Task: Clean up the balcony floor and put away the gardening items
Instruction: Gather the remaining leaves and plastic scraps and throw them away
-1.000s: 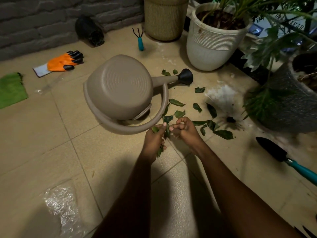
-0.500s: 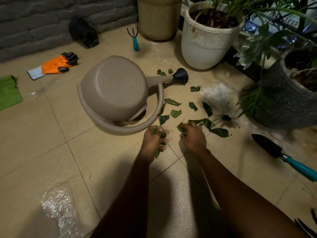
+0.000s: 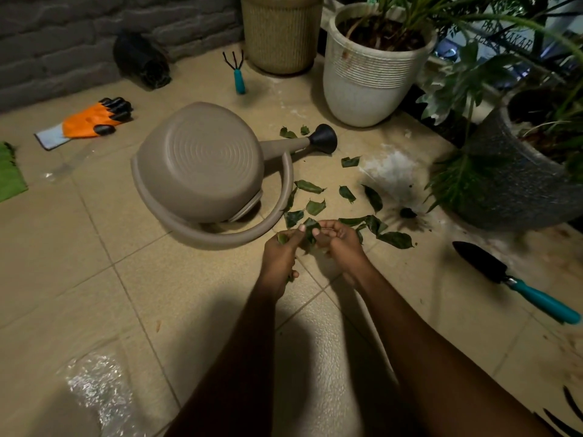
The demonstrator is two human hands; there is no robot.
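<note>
Several green leaves (image 3: 315, 207) lie scattered on the tiled floor to the right of a tipped-over beige watering can (image 3: 202, 165). My left hand (image 3: 280, 250) grips a bunch of gathered leaves. My right hand (image 3: 339, 241) is beside it, fingers curled, pinching a leaf (image 3: 310, 230) between the two hands. A black trowel with a teal handle (image 3: 511, 279) lies on the right. A small hand rake (image 3: 238, 74) lies near the far pots. An orange and black glove (image 3: 91, 121) lies at the left.
A white plant pot (image 3: 372, 80), a woven beige pot (image 3: 280, 33) and a dark grey pot (image 3: 523, 190) stand along the far and right sides. A green cloth (image 3: 9, 175) shows at the left edge, a clear plastic bag (image 3: 91, 386) near left, a black pot (image 3: 142, 61) by the brick wall.
My right hand reached to the floor leaves, took one, and came back beside my left hand. My left hand kept its bunch of leaves.
</note>
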